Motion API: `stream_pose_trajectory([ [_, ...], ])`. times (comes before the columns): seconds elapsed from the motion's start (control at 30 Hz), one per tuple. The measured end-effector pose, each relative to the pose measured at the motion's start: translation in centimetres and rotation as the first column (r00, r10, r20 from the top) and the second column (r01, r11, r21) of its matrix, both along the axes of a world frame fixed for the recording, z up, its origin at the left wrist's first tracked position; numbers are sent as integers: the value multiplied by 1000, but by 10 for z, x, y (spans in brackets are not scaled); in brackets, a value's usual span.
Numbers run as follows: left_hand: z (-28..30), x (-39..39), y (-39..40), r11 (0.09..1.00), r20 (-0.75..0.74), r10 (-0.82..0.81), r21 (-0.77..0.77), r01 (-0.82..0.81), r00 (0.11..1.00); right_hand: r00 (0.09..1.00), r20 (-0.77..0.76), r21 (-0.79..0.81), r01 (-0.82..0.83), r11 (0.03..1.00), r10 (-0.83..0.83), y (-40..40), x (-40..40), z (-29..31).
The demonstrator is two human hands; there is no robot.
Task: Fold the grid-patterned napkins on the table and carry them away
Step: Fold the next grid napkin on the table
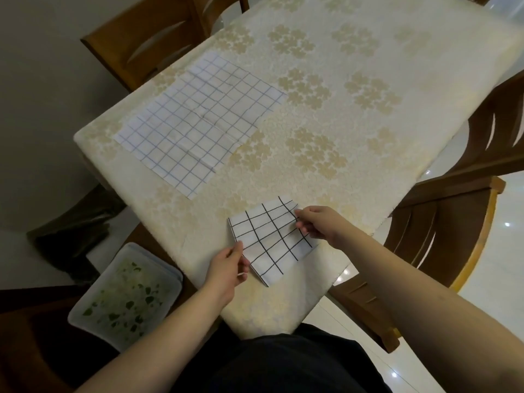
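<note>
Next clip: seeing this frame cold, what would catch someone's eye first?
Most likely the black-grid napkin at the table's near edge, already folded small and pinched at opposite sides by the left hand and the right hand. Next, the larger blue-grid napkin lying spread flat and untouched, farther back on the left of the floral tablecloth. A lidded plastic box sits low at the left.

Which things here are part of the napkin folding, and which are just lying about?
Part of the job:
folded black-grid napkin, pinched by left hand and right hand
flat blue-grid napkin

Lying about:
tablecloth
chairs
plastic box
</note>
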State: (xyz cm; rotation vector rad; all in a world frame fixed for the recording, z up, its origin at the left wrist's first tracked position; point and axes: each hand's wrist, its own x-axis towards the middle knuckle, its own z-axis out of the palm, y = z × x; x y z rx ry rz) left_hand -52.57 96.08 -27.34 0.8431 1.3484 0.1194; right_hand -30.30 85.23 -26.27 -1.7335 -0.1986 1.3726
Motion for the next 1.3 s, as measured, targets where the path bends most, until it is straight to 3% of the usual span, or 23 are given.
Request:
stream_pose_trajectory([
  [0.4,58,39,71,974,217,-30,228,-21,976,947,111,203,275,940,-302,1,-21,55],
  [0.53,25,22,73,964,178,-115,257,67,977,925,136,71,348,935,-355,-16,-63,28],
  [0.67,-22,-5,66,950,37,-243,209,231,969,931,163,-135,348,928,-326,-40,-110,-15],
  [0.8,-40,-19,64,925,2,-340,181,334,941,889,369,-261,381,887,-273,-52,-140,-31],
  [0.93,-42,-14,72,919,-49,-349,181,352,936,796,589,-251,343,905,-138,-44,-151,-32],
  [1.07,-46,-7,79,886,-120,-408,185,424,905,535,827,-296,152,943,173,-28,-153,-47],
  [1.23,-48,-6,79,864,-166,-435,201,462,885,303,848,-410,-144,901,434,0,-151,-64],
  [1.3,-50,-5,78,860,-179,-434,211,465,883,263,824,-451,-231,862,502,10,-148,-71],
])
